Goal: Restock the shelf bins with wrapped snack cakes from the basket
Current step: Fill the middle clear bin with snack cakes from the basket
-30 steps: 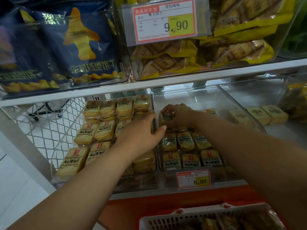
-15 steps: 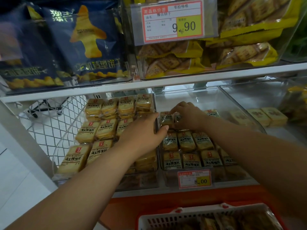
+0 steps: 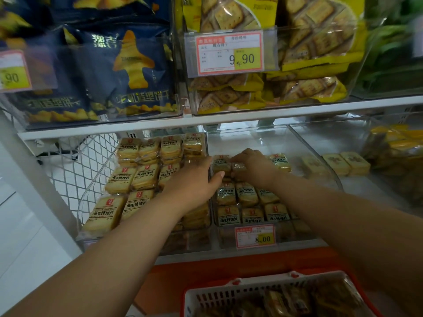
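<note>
Head view shows both hands reaching into the clear middle bin (image 3: pixel 270 138) at the centre of the frame. The right hand (image 3: pixel 254 165) curls its fingers over a wrapped snack cake (image 3: pixel 239 167) in the back row, apparently holding it as it settles. The left hand (image 3: pixel 194 181) lies with fingers fairly straight, its fingertips touching the neighbouring cake (image 3: pixel 221 164) at the bin's left wall.

These cakes look light and soft, in slick, crinkly film; squeezing hard would likely crush them, so a gentle hold across the two long edges seems best.

Each is a small square pack, golden cake under clear wrap with dark printed characters and a small red mark. More lie in the white basket (image 3: pixel 231 294) with its red rim at the lower right of the frame, and the left bin (image 3: pixel 91 195) is tightly packed with paler packs.
</note>
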`<state>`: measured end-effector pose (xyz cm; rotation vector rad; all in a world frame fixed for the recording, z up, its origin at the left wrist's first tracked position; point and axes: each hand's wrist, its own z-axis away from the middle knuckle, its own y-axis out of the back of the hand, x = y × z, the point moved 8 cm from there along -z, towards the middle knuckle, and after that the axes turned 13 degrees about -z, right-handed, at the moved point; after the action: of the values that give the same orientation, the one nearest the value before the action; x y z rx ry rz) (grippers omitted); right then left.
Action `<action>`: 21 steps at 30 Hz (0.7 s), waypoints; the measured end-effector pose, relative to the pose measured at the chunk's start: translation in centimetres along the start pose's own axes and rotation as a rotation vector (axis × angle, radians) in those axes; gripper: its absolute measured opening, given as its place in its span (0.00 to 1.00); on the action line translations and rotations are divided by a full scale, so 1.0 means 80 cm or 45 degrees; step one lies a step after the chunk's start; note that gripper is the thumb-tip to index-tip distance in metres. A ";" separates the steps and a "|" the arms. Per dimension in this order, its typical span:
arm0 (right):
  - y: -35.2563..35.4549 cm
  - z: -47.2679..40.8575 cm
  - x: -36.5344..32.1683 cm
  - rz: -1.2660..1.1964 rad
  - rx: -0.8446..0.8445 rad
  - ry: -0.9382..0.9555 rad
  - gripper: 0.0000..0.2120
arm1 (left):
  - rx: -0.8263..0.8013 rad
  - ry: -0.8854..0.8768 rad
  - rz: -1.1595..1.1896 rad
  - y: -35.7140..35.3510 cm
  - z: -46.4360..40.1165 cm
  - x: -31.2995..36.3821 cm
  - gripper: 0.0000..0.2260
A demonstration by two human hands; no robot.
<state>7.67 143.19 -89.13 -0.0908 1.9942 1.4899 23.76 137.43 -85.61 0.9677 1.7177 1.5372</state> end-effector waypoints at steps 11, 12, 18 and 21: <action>0.059 0.264 -0.048 -0.498 0.083 -0.195 0.16 | 0.417 -0.130 0.335 0.044 0.089 0.079 0.16; 0.052 0.287 -0.044 -0.499 0.028 -0.263 0.15 | 0.474 -0.196 0.444 0.045 0.107 0.098 0.13; -0.017 0.399 0.012 -0.242 -0.496 -0.576 0.14 | -0.042 -0.421 0.647 -0.071 0.185 0.197 0.05; -0.049 0.430 0.033 -0.180 -0.765 -0.577 0.17 | -0.337 -0.426 0.379 -0.156 0.212 0.201 0.05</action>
<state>22.54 172.96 -99.07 -0.1278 1.1262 1.7796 28.08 159.43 -99.80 1.2956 1.1459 1.6251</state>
